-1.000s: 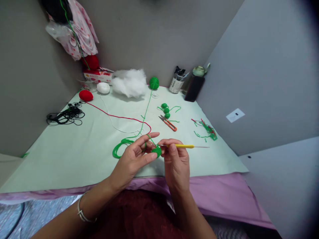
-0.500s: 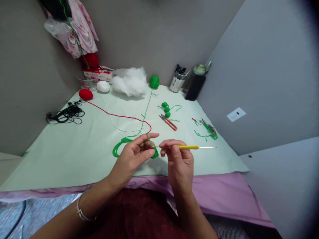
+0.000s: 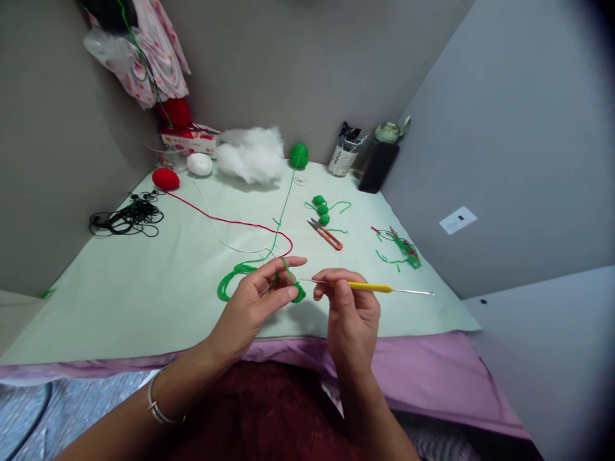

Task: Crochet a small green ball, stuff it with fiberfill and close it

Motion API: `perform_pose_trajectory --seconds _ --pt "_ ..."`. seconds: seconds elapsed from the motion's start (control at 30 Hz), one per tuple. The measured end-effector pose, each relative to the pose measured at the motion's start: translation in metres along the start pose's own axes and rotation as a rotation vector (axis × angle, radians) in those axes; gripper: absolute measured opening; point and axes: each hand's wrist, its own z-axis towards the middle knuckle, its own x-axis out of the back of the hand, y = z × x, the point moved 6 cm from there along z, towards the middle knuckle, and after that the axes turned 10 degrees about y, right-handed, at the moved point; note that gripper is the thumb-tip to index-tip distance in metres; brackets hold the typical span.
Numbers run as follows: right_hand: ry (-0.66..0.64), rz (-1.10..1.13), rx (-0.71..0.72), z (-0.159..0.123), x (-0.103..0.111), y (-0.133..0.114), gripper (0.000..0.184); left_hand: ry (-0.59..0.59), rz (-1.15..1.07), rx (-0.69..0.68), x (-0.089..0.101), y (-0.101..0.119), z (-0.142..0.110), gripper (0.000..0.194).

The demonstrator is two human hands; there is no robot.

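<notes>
My left hand (image 3: 257, 301) pinches a small green crocheted piece (image 3: 298, 294) between thumb and fingers, with green yarn (image 3: 278, 221) looped over the raised forefinger. That strand runs back across the table to a green yarn ball (image 3: 298, 155). My right hand (image 3: 350, 310) grips a yellow-handled crochet hook (image 3: 368, 287) held level, its metal tip pointing left just short of the green piece. Both hands hover above the near edge of the pale green table (image 3: 144, 275).
Orange snips (image 3: 325, 234) and three small green crocheted balls (image 3: 321, 209) lie mid-table. Yarn scraps (image 3: 398, 248) sit at right, black cord (image 3: 127, 218) at left. A red ball (image 3: 166, 179), white ball (image 3: 198, 164), stuffing (image 3: 250, 153), a jar (image 3: 342, 160) and a dark bottle (image 3: 377, 166) line the back.
My right hand has drawn the hook to the right, out of the green piece, opening a small gap. The left hand stays in place with the piece.
</notes>
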Motion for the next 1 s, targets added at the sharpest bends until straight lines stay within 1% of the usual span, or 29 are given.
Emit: perform_pose_trajectory --seconds 0.1,0.3,0.43,0.63,0.77,0.8,0.87,1.0 --pt "0.014 -0.034 0.04 -0.001 0.002 -0.003 0.016 0.004 0.005 -0.003 0.0 0.0 0.0 0.035" --pt "-0.029 -0.07 0.097 -0.004 -0.002 -0.007 0.018 0.005 0.019 -0.024 0.001 0.001 0.001 0.036" --pt "-0.025 -0.079 0.1 -0.004 -0.003 -0.007 0.018 -0.005 0.033 -0.036 0.002 0.0 0.001 0.037" --pt "-0.067 -0.112 0.123 -0.004 -0.004 -0.013 0.019 -0.035 0.025 -0.022 0.001 -0.001 0.001 0.035" --pt "-0.104 -0.127 0.13 -0.004 -0.004 -0.017 0.02 -0.052 0.09 -0.029 0.0 0.003 0.001 0.037" --pt "-0.109 -0.108 0.114 -0.003 -0.004 -0.017 0.02 -0.057 0.104 -0.032 -0.001 0.004 0.001 0.039" --pt "-0.114 -0.031 0.036 -0.001 -0.003 -0.013 0.02 -0.076 0.107 -0.02 -0.002 0.006 0.001 0.045" --pt "-0.111 0.16 -0.182 0.002 -0.004 0.001 0.018 -0.118 0.073 0.064 -0.004 0.005 0.001 0.074"
